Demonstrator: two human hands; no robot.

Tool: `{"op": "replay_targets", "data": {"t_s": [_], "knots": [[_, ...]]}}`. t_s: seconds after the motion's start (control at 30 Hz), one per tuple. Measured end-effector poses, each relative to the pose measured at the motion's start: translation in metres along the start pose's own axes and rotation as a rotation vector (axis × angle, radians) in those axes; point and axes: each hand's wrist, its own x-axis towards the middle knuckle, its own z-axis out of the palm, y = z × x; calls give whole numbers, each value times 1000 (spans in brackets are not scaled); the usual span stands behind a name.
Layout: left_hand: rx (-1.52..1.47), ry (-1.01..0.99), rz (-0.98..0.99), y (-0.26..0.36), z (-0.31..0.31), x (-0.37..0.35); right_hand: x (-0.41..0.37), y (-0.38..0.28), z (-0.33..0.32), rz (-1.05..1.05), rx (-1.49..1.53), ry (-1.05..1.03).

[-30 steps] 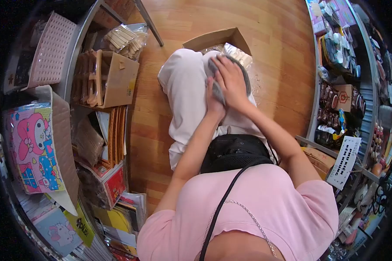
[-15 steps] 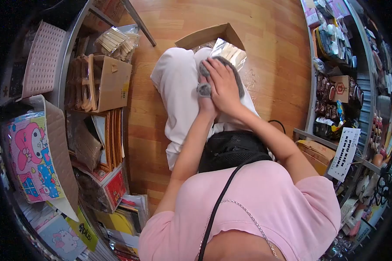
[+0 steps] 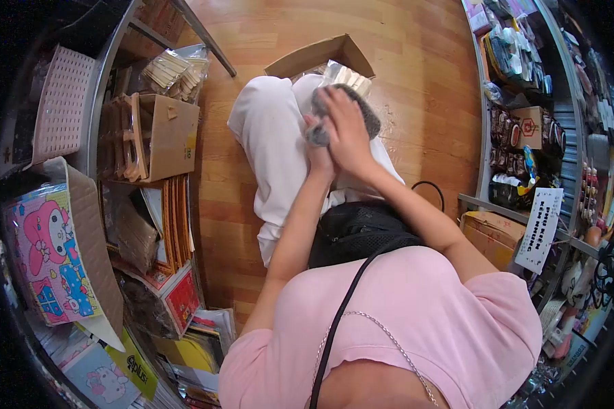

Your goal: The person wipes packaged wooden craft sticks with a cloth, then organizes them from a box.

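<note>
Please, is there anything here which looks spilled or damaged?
Possibly: small specks show on the wooden floor beside the open carton, like scattered bits, though too small to identify. Nothing else clearly stands out.

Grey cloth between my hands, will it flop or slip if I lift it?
The grey cloth will probably flop, since it bunches around the left hand and right hand. Its matte, fuzzy-looking surface suggests it won't slip easily.

On the grey fuzzy item point(image 3: 370, 123), the right hand point(image 3: 346, 126) is blurred. Beyond it, the cardboard box point(image 3: 300, 57) is partly hidden.
</note>
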Motion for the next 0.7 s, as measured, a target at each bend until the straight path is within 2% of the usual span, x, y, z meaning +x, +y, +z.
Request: {"op": "replay_targets", "data": {"t_s": [0.07,0.1,0.2,0.23,0.3,0.33,0.37,0.47,0.53,0.57,0.63,0.67,0.7], "knots": [[-233,13,-136,9,9,-7,6,2,-7,-46,-8,-43],[-235,12,-135,7,9,-6,11,5,-8,-94,-10,-87],[-157,34,35,2,5,-1,45,36,1,-119,-43,-13],[-155,28,36,4,6,-3,59,50,1,-111,-33,26],[58,-14,63,10,11,-9,77,84,0,144,211,8],[187,29,55,14,13,-12,80,103,-2,263,182,-22],[189,23,60,19,15,-14,86,118,-10,336,156,-41],[334,-84,147,41,20,-16,85,144,-31,302,278,-21],[558,-169,497,60,25,-13,68,110,-65,573,845,-14],[557,-169,498,71,28,-12,60,96,-74,572,844,-14],[834,-359,868,95,35,-13,46,71,-85,569,1270,-193],[751,-510,875,104,43,-15,42,67,-87,692,1506,-241],[753,-513,871,113,45,-17,38,61,-90,815,1742,-289]]}}
